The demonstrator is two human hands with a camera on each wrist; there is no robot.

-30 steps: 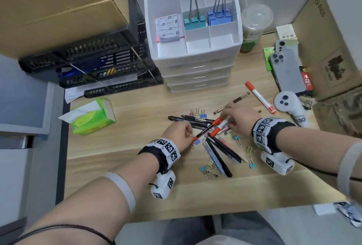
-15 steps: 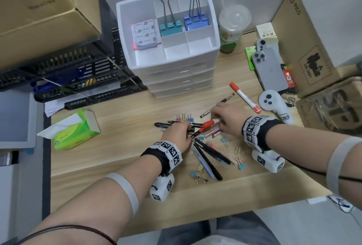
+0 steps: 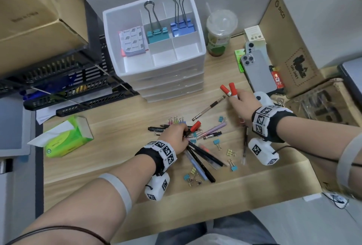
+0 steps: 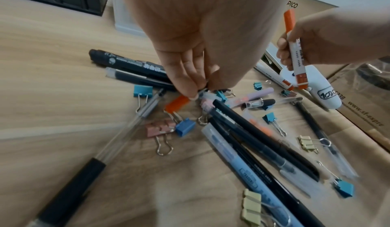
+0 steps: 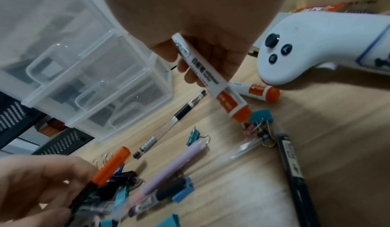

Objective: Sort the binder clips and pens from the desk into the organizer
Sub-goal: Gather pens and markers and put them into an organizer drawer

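The white organizer (image 3: 196,29) stands at the back of the desk, its top tray holding large teal and blue binder clips. My left hand (image 3: 183,134) grips the gathered ends of several pens (image 4: 249,130) that fan out toward me, among them a red-capped one (image 3: 195,126). Off to the right, my right hand (image 3: 235,99) holds a white marker with a red cap (image 5: 213,78) tilted above the desk. A second red-capped marker (image 5: 258,91) lies just beside it. Small binder clips (image 3: 216,143) in several colours are scattered around the pens.
A white controller (image 5: 306,52) lies right behind my right hand, with phones (image 3: 258,72) and cardboard boxes beyond. A lidded drink cup (image 3: 220,33) stands right of the organizer. A green tissue box (image 3: 66,143) and black crates (image 3: 64,80) are at left.
My right hand has lifted a red-capped marker out of the pile and carried it right and away, next to the marker lying there. My left hand stays on the pen bundle.
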